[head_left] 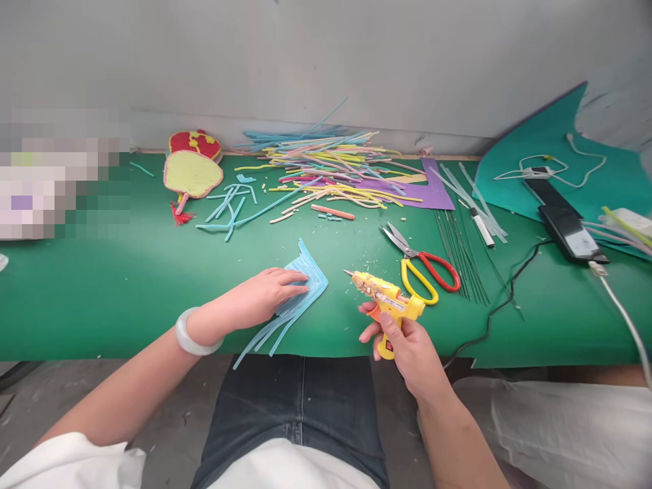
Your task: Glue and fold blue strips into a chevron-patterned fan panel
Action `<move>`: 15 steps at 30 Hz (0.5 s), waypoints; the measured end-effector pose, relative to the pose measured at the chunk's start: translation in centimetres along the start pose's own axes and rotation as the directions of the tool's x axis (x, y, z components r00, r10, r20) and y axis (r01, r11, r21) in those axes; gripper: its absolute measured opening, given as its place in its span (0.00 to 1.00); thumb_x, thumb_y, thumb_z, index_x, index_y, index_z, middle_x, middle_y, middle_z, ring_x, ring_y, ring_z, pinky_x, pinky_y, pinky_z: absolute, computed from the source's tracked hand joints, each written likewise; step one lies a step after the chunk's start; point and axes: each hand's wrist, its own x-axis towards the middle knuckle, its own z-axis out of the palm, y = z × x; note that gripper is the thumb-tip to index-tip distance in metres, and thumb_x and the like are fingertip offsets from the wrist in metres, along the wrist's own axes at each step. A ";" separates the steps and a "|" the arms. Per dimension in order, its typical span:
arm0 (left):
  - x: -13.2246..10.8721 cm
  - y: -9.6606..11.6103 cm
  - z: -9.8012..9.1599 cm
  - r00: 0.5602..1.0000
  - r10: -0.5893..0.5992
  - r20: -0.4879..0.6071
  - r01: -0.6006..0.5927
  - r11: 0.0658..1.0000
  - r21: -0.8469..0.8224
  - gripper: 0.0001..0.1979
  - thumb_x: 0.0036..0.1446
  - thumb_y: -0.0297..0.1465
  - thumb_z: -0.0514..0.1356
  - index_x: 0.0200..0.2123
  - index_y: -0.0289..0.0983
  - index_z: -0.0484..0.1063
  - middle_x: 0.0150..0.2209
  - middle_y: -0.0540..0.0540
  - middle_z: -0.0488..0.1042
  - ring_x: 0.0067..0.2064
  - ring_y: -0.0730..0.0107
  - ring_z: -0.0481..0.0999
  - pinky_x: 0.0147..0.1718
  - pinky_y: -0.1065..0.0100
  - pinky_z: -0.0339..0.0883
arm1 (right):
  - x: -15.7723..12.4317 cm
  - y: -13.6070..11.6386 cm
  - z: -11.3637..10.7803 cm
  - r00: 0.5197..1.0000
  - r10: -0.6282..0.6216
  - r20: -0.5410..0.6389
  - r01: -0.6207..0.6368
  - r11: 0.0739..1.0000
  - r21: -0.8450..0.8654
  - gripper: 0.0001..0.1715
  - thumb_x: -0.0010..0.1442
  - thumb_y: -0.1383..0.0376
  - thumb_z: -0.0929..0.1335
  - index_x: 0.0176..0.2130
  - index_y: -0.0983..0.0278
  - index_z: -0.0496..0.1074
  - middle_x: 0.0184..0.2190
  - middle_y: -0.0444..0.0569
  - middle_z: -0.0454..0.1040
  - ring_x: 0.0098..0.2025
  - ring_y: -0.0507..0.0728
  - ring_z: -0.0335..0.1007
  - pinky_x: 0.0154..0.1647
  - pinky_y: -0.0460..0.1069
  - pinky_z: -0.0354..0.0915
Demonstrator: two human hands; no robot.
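My right hand (400, 339) is wrapped round the handle of a yellow hot glue gun (384, 295). Its metal nozzle points left, and dried glue crusts its front. Flat on a light blue piece made of strips laid side by side (310, 282) rests my left hand (278, 292), fingers stretched out. The piece comes to a corner on its right, and loose strip ends trail toward the table's front edge. Just beyond the glue gun lie scissors (415, 261) with one red and one yellow handle, blades apart.
Coloured strips (331, 163) are heaped at the back on purple sheets (438, 190). A yellow-green fan-shaped piece (193, 174) lies back left. Thin wires (458, 258), a marker (481, 227) and a phone (573, 231) are on the right. A black cord (502, 309) crosses the green table (127, 292).
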 end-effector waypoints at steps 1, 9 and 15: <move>0.0 0.3 0.1 1.000 -0.018 0.002 0.017 1.000 0.026 0.22 0.67 0.21 0.49 0.60 0.40 0.69 0.63 0.39 0.68 0.61 0.56 0.70 0.56 0.54 0.67 | 0.0 -0.1 0.2 1.000 0.009 0.012 -0.010 1.000 0.009 0.31 0.60 0.40 0.68 0.46 0.63 0.75 0.43 0.54 0.77 0.22 0.49 0.67 0.23 0.48 0.67; 0.3 4.8 0.4 0.971 -0.238 0.025 0.228 0.953 0.198 0.17 0.69 0.29 0.52 0.58 0.36 0.68 0.57 0.36 0.71 0.52 0.53 0.74 0.44 0.56 0.69 | 0.0 -0.5 0.7 0.996 0.090 0.026 -0.090 0.996 0.007 0.37 0.58 0.37 0.67 0.47 0.65 0.73 0.33 0.50 0.76 0.22 0.49 0.65 0.24 0.48 0.69; 1.0 4.5 0.6 0.969 -0.234 -0.076 0.242 0.963 0.118 0.25 0.66 0.34 0.59 0.63 0.35 0.60 0.63 0.36 0.68 0.60 0.49 0.68 0.53 0.50 0.65 | 0.4 -0.3 1.1 0.985 0.141 0.097 -0.139 0.990 -0.030 0.38 0.59 0.35 0.65 0.48 0.64 0.72 0.48 0.58 0.74 0.29 0.52 0.72 0.22 0.47 0.67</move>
